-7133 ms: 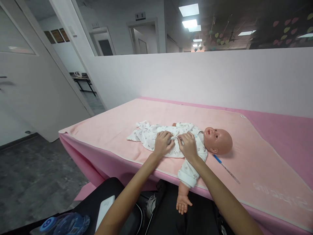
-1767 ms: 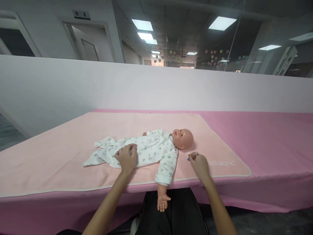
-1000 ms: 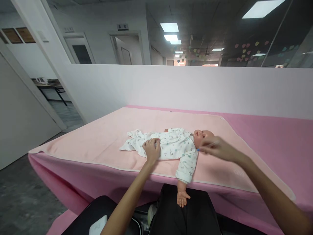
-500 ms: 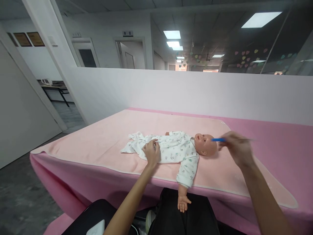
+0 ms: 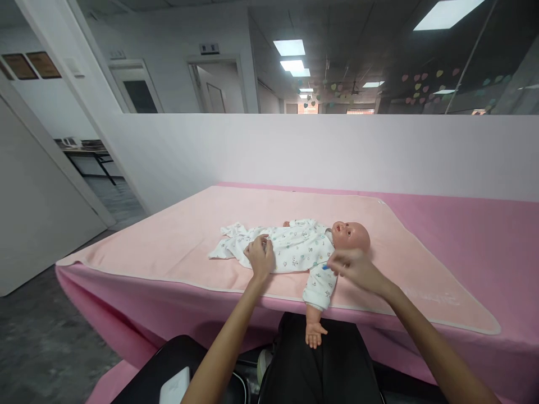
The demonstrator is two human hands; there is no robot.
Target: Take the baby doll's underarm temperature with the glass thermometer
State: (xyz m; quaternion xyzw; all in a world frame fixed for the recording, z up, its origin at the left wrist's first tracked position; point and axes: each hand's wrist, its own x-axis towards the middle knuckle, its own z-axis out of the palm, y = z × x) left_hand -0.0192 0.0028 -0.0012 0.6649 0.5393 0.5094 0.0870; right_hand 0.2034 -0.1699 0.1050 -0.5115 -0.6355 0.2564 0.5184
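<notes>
A baby doll [image 5: 303, 247] in a white patterned outfit lies on its back, head to the right. Its near arm hangs over the table's front edge. My left hand [image 5: 260, 256] rests on the doll's lower body, fingers curled in; whatever they hold, if anything, is hidden. Close by the doll's shoulder and below its head, my right hand [image 5: 356, 269] is closed around a slim blue stick [image 5: 325, 267]. Only the stick's blue end sticks out past the fingers, over the near sleeve; its exact kind cannot be made out.
Under the doll is a peach mat [image 5: 168, 241] on a pink tablecloth [image 5: 475, 235] that drapes over the front. A white wall [image 5: 320, 154] with glass above stands behind. A white object [image 5: 174, 386] lies on a dark seat at lower left.
My right hand has come left and down from beside the doll's head to its near shoulder, carrying the blue stick. My left hand stays on the doll's lower body. The view has shifted slightly.
</notes>
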